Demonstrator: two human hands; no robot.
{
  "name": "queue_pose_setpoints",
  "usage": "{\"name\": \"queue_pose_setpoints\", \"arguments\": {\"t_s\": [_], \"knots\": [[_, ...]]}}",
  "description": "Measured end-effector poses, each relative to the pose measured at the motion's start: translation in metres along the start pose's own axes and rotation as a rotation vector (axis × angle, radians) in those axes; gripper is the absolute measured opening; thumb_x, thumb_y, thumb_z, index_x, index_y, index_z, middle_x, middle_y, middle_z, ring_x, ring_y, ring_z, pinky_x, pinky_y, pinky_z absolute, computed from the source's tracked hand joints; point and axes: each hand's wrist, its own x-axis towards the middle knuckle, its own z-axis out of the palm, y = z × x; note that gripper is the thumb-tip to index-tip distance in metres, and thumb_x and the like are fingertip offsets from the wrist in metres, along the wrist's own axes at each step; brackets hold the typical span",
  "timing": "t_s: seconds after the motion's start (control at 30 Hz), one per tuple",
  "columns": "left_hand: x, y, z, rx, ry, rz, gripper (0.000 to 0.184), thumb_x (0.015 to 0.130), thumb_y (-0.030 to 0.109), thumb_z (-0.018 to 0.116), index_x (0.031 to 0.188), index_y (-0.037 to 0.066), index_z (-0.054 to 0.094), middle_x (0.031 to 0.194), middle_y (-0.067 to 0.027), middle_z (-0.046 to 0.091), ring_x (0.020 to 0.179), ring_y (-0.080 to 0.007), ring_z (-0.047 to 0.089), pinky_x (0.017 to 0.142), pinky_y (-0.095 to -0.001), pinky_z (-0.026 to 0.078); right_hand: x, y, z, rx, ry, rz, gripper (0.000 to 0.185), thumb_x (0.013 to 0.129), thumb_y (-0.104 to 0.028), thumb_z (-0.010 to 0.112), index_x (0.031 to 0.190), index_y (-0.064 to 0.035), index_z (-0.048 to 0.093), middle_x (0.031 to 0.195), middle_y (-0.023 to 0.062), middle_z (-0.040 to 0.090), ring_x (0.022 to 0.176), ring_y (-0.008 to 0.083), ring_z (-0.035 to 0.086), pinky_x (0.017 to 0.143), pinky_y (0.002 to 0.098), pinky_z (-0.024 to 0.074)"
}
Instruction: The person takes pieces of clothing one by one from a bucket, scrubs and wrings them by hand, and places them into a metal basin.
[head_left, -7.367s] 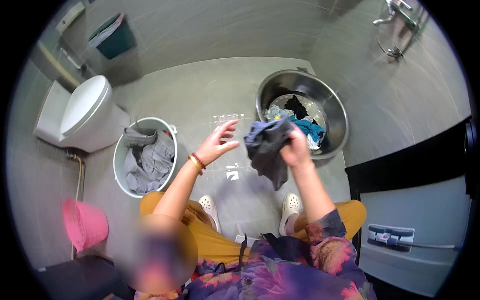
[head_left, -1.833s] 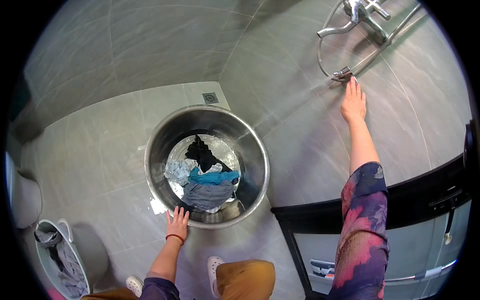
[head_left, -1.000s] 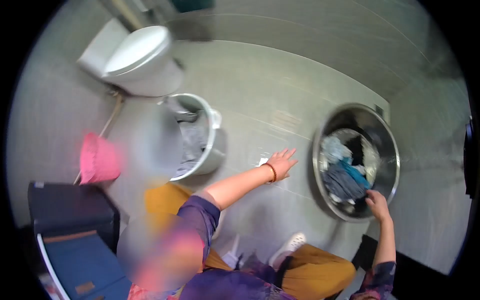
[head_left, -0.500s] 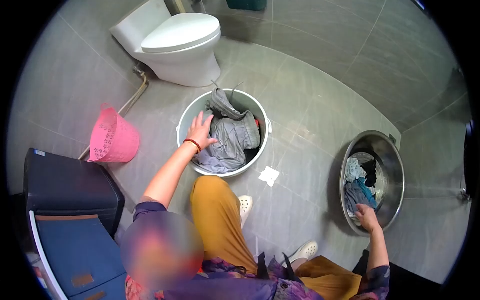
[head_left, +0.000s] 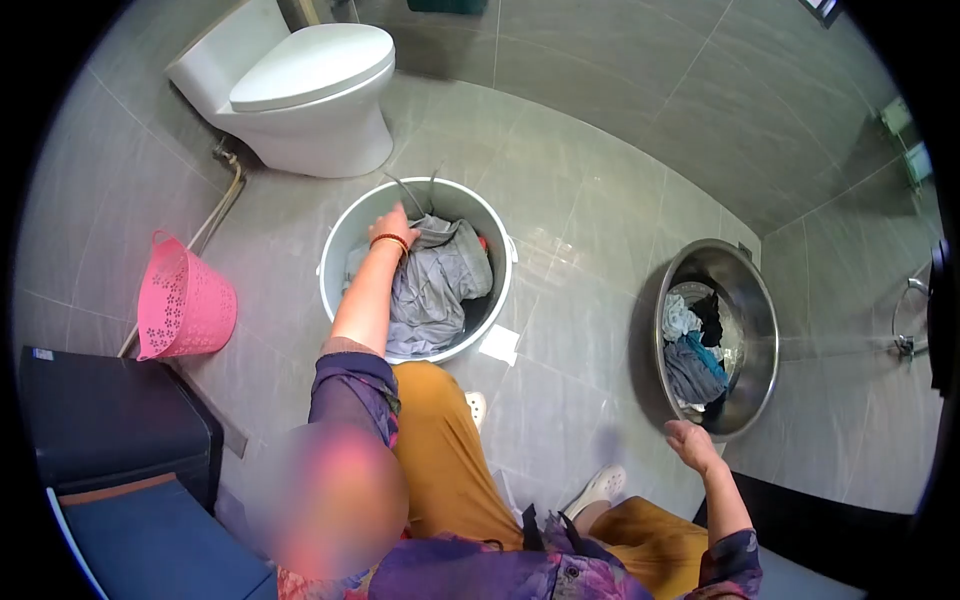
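Note:
My left hand [head_left: 395, 228] reaches into the pale bucket [head_left: 505, 305], its fingers closed on the grey garment [head_left: 432, 285] near the upper edge of the cloth. Thin drawstrings stick up beside the fingers, over the rim. On the right, my right hand [head_left: 693, 444] hovers by the lower left rim of the steel basin [head_left: 762, 385], with its fingers partly bent and nothing visible in it. Inside the basin lie a dark grey-blue cloth [head_left: 692, 375], a teal cloth, a pale blue cloth [head_left: 680, 318] and a black cloth [head_left: 708, 318].
A white toilet [head_left: 330, 110] stands behind the bucket. The pink basket [head_left: 190, 305] is at the left wall, above a dark cabinet [head_left: 110, 420]. A white patch [head_left: 499, 345] shows on the floor beside the bucket. At the far right is a wall tap [head_left: 908, 345].
My left hand has gone from open above the grey garment to closed on it. My right hand has drawn back from the basin's cloths to its rim.

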Motion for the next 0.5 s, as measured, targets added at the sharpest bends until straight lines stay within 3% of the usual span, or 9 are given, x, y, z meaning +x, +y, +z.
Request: {"name": "queue_pose_setpoints", "arguments": {"t_s": [0.07,0.1,0.27,0.33,0.5], "knots": [[0.003,-0.013,0.013,0.203,-0.184,0.084,0.042,0.073,0.025,0.065,0.109,0.006,0.057,0.099,-0.016,0.06,0.098,-0.0309,0.055,0.085,-0.0383,0.045,-0.005,-0.001,0.006,-0.001,-0.046,0.078,0.031,0.077,-0.019,0.059,0.106,-0.0089,0.056,0.101,0.0158,0.058,0.094,0.0338,0.054,0.081,0.0391,0.0433],[-0.003,-0.019,0.016,0.147,-0.066,0.135,0.024,0.075,0.024,0.059,0.089,0.004,0.065,0.092,-0.0177,0.061,0.088,-0.0334,0.058,0.079,-0.0391,0.047,-0.006,0.0,0.007,-0.01,-0.028,0.058,0.03,0.077,-0.019,0.059,0.106,-0.0087,0.056,0.101,0.0159,0.058,0.094,0.0339,0.054,0.081,0.0393,0.0434],[0.022,0.018,-0.077,-0.084,0.252,0.22,0.026,0.074,0.027,0.058,0.084,0.003,0.063,0.088,-0.0191,0.058,0.084,-0.0359,0.056,0.072,-0.0426,0.045,-0.009,-0.001,0.001,0.006,0.035,0.0,0.031,0.077,-0.018,0.059,0.106,-0.0069,0.056,0.102,0.0159,0.058,0.093,0.0334,0.055,0.08,0.0384,0.0441],[-0.009,0.055,-0.136,-0.167,0.527,0.572,0.026,0.075,0.028,0.057,0.08,0.003,0.062,0.083,-0.0175,0.056,0.08,-0.0355,0.055,0.068,-0.043,0.044,-0.001,0.003,-0.002,0.204,0.12,0.011,0.033,0.078,-0.016,0.058,0.108,-0.0038,0.055,0.104,0.0165,0.058,0.094,0.032,0.056,0.081,0.0359,0.0443],[-0.074,0.144,-0.255,-0.436,0.811,0.884,0.026,0.075,0.03,0.057,0.081,0.005,0.062,0.082,-0.0174,0.055,0.078,-0.0351,0.054,0.068,-0.0422,0.044,0.021,-0.039,-0.038,0.499,0.382,-0.098,0.042,0.078,-0.019,0.06,0.115,-0.002,0.05,0.103,0.0149,0.059,0.092,0.0236,0.057,0.081,0.0322,0.0435]]}}
